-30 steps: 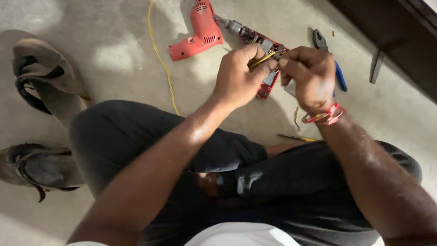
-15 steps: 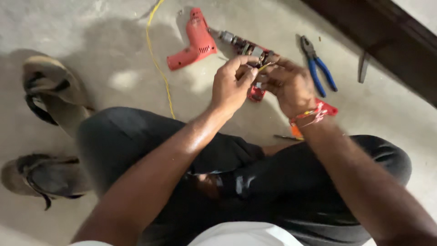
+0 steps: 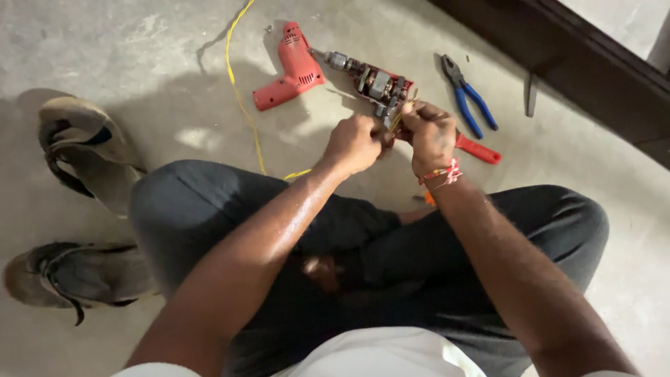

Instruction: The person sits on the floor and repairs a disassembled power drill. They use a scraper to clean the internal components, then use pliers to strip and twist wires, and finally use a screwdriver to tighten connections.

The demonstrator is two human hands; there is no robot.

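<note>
Two hands: I see both closed on yellow wire (image 3: 399,119) at the opened drill (image 3: 373,85).
Left hand (image 3: 354,144): pinching.
Right hand (image 3: 431,134): pinching.
Floor: red casing (image 3: 293,68), blue pliers (image 3: 469,99).

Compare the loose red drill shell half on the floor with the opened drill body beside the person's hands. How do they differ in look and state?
The red shell half is plain plastic, while the opened drill body shows bare metal gears and a motor.
The shell half lies alone and untouched; the drill body lies right at the left hand and right hand, which pinch yellow wires at it.
Both lie flat on the concrete floor.
</note>
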